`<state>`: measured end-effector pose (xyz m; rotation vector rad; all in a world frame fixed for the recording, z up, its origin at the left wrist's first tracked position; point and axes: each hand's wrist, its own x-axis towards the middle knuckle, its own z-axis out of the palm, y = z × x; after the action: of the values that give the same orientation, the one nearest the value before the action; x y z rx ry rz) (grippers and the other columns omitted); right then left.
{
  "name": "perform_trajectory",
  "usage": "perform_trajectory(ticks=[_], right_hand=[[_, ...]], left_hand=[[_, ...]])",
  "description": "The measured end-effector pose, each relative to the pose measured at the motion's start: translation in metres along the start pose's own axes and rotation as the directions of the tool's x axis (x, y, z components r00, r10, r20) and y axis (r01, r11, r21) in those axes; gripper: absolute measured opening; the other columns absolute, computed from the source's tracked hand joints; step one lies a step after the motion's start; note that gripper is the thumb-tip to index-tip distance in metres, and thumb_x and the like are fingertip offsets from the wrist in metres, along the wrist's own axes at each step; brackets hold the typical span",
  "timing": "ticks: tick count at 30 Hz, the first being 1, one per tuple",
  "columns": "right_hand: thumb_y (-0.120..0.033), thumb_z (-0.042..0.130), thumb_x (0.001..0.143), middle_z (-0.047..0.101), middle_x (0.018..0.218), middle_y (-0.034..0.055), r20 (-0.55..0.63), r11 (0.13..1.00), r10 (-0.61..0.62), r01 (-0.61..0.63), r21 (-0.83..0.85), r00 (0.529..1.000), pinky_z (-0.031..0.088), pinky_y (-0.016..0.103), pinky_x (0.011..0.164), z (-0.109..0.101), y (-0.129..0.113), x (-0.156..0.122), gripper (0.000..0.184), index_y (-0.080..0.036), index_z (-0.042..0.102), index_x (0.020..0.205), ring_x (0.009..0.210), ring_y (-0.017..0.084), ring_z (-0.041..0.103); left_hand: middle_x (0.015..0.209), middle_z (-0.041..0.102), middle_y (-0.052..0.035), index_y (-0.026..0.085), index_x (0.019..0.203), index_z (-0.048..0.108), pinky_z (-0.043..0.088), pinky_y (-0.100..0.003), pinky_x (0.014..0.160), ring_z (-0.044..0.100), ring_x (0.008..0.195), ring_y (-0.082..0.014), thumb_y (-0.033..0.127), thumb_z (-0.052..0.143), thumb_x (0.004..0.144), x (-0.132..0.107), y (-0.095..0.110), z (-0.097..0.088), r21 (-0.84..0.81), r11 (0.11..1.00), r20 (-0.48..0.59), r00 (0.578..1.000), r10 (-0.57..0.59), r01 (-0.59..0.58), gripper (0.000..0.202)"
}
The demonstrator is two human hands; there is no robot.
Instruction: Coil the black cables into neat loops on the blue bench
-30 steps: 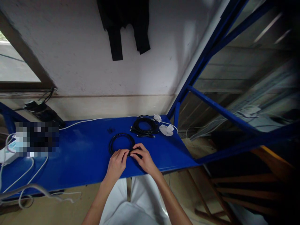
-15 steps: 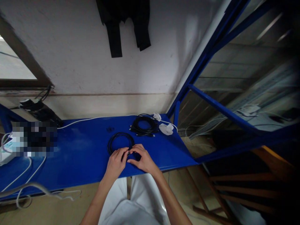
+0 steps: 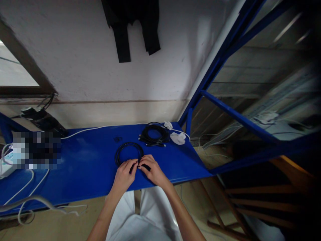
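Note:
A coiled black cable (image 3: 129,143) lies on the blue table near its front edge. My left hand (image 3: 126,172) is at the coil's lower right side, its thumb and fingertips pinched together on the cable. Close beside it, my right hand (image 3: 153,171) also pinches at the same part of the coil, thumb now drawn in against the fingertips. The fingertips of both hands almost meet. They cover that part of the cable, so whether a tie or a plug is between them is hidden.
Behind to the right lies another bundle of black cables (image 3: 162,135) with plug ends showing, next to crumpled white paper (image 3: 178,138). Small black bits (image 3: 118,138) lie behind the coil. A white power strip (image 3: 7,164) and white cords are at the left. A blue frame (image 3: 190,122) rises at right.
My right thumb has moved in to the fingertips, closing the gap in that hand. My left hand and the coil have stayed nearly in place.

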<state>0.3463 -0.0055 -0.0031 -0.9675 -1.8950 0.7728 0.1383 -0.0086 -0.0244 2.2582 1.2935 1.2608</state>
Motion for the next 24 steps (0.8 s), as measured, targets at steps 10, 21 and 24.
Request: perform_trajectory(ticks=[10,21,24], right_hand=[[-0.029,0.064,0.109,0.075,0.112,0.008,-0.019,0.996,0.079,-0.079,0.04,0.997,0.054,0.042,0.107,-0.0035,-0.0052,-0.0003,0.01,-0.026,0.074,0.109,0.119,0.025,0.065],[-0.031,0.072,0.104,0.076,0.105,0.0076,-0.103,0.989,0.144,-0.138,0.061,0.984,0.057,0.041,0.1,0.0016,0.0031,0.0005,0.008,-0.024,0.076,0.102,0.11,0.025,0.069],[-0.032,0.073,0.105,0.077,0.106,0.0074,-0.106,0.99,0.135,-0.129,0.062,0.985,0.056,0.041,0.103,0.0018,0.0031,0.0004,0.009,-0.025,0.077,0.1,0.113,0.025,0.069]], left_hand=[[0.115,0.08,-0.0077,0.025,0.122,0.077,0.064,-0.04,0.101,0.077,0.106,-0.0222,0.02,0.057,0.11,0.0011,0.0018,-0.0043,-0.093,0.996,0.038,0.999,0.012,-0.008,0.023],[0.11,0.08,-0.0089,0.026,0.124,0.08,0.067,-0.04,0.096,0.078,0.101,-0.0221,0.019,0.058,0.109,0.0034,0.0078,-0.0072,-0.081,0.996,-0.001,0.999,0.045,-0.045,0.028],[0.111,0.08,-0.0083,0.026,0.122,0.08,0.066,-0.04,0.096,0.078,0.102,-0.0217,0.016,0.058,0.108,0.0028,0.0078,-0.0074,-0.097,0.994,-0.002,0.999,0.043,-0.043,0.028]])
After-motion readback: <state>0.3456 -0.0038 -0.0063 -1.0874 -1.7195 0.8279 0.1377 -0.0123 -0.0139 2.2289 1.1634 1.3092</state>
